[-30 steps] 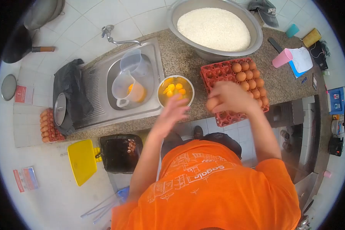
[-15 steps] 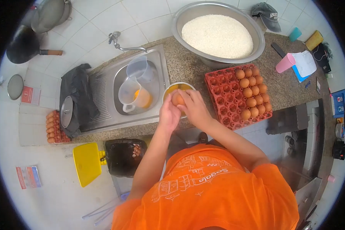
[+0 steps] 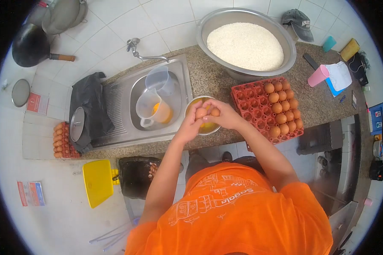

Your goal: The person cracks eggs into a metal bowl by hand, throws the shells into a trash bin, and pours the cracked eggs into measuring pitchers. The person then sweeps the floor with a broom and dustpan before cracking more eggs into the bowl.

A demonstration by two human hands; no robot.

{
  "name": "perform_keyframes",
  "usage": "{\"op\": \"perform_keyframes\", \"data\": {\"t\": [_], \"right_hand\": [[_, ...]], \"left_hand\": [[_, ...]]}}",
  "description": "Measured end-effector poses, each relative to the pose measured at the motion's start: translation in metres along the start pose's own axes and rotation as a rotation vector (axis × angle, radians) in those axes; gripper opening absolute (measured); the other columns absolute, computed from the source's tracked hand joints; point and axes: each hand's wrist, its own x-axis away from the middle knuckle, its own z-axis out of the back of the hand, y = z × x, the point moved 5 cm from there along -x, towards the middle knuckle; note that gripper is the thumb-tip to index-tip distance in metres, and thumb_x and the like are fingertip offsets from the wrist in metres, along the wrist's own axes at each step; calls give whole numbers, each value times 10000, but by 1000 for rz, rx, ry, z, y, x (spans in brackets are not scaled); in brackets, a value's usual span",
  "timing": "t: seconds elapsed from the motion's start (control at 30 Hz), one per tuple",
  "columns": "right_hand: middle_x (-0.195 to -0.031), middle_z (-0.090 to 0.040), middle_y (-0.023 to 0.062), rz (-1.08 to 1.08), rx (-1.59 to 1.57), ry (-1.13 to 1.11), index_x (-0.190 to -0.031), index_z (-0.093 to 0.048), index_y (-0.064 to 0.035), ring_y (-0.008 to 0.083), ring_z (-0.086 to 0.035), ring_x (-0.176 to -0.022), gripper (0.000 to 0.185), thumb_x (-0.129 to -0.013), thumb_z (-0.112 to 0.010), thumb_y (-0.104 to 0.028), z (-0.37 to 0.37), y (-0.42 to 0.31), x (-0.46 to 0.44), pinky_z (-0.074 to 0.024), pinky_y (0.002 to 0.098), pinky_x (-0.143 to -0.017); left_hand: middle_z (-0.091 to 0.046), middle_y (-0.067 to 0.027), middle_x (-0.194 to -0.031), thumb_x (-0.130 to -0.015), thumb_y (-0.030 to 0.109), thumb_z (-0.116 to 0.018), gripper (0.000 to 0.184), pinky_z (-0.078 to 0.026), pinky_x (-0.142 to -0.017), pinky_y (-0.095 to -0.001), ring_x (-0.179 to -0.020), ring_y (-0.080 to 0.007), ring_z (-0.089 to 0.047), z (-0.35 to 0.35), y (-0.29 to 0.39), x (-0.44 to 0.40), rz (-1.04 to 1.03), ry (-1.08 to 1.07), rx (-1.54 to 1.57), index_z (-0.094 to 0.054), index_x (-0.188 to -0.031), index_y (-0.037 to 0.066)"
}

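Note:
Over a metal bowl (image 3: 209,131) at the counter's front edge, both my hands hold parts of one cracked brown egg. My left hand (image 3: 190,126) is closed around one eggshell half (image 3: 201,112). The other eggshell half (image 3: 215,111) sits in the fingers of my right hand (image 3: 228,117), a small gap apart from the first. Yellow egg shows inside the bowl below. To the right of my hands stands a red egg tray (image 3: 253,112), its left part with bare cups and its right part holding several brown eggs (image 3: 282,107).
A steel sink (image 3: 184,80) on the left holds two clear plastic jugs, the nearer jug (image 3: 147,106) with yolk in it. Behind the tray stands a large basin (image 3: 289,55) of white grains. A black bin (image 3: 134,180) with eggshells is below the counter. A pink cup (image 3: 318,75) lies right.
The egg, whole-looking between my hands before, is now parted into two shell halves. My hands have drawn slightly apart above the bowl. The view has shifted a little.

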Motion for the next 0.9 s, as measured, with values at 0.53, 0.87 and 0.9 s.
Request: {"op": "perform_keyframes", "data": {"t": [0.53,0.87,0.9], "right_hand": [[-1014,-697,214,293,514,246,-1130,-680,-89,437,-711,-892,300,-836,-728,-120,-31,2,9,-602,515,-757],[-1082,-707,197,323,347,201,-1132,-659,-40,417,-714,-982,329,-814,-742,-54,1,-22,17,-597,484,-840],[-1071,-709,197,248,297,238,-1131,-649,-36,408,-717,-997,302,-846,-744,-72,2,-20,18,-594,472,-843]], "left_hand": [[-638,-47,-1016,-912,-49,-487,590,-487,-664,-277,-767,-122,-589,-1,-43,-27,160,-183,35,-477,-1485,89],[-581,-199,-1432,-899,-84,-571,776,-468,-1118,-375,-1352,-290,-577,3,32,-26,-300,-265,-656,-314,-1617,58],[-581,-199,-1432,-899,-84,-571,776,-468,-1118,-375,-1352,-290,-577,2,33,-26,-302,-264,-657,-314,-1617,58]]}}
